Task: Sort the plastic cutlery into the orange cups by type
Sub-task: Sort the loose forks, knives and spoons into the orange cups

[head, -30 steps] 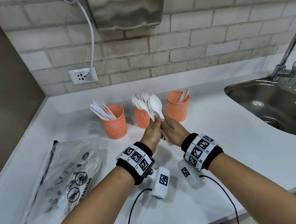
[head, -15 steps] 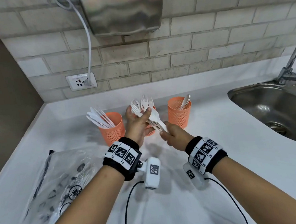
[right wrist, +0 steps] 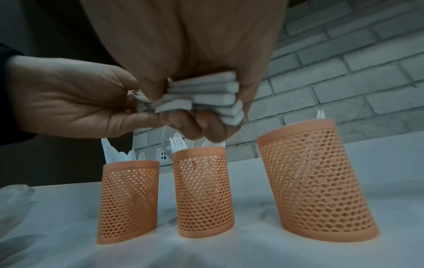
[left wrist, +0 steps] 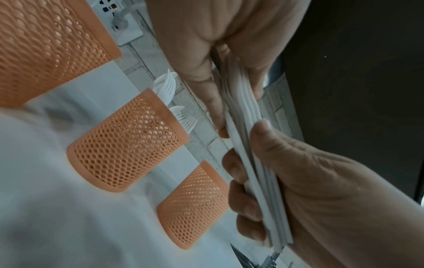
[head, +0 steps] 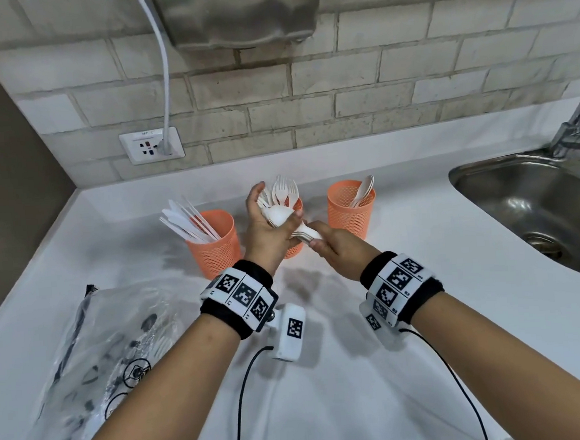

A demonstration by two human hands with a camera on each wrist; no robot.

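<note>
Left hand: the left hand [head: 265, 228] cups the bowl ends of a stack of white spoons [head: 281, 217], thumb and fingers curled round them, above the middle cup.
Right hand: the right hand [head: 334, 242] pinches the handle ends of the same stack; in the right wrist view its fingers [right wrist: 183, 121] are curled under the fanned handle tips [right wrist: 206, 94].
Spoons: held in the air between both hands, lying nearly level, bowls toward 10 o'clock and handles toward 4 o'clock in the head view.
Left cup: an orange mesh cup [head: 215, 245] at 9 o'clock of the hands, standing on the desk [head: 423, 279], with white knives [head: 189, 220] leaning out toward 10 o'clock.
Middle cup: an orange mesh cup [head: 293, 243] partly hidden behind the hands, holding white forks [head: 283, 191] with tines up.
Right cup: an orange mesh cup [head: 349, 208] at 2 o'clock of the hands, holding a few spoons [head: 363, 189].
Bag: a clear plastic bag [head: 102, 349] with black print lies flat on the desk at 8 o'clock.
Sink: a steel sink [head: 538, 209] is set in the desk at 3 o'clock.
</note>
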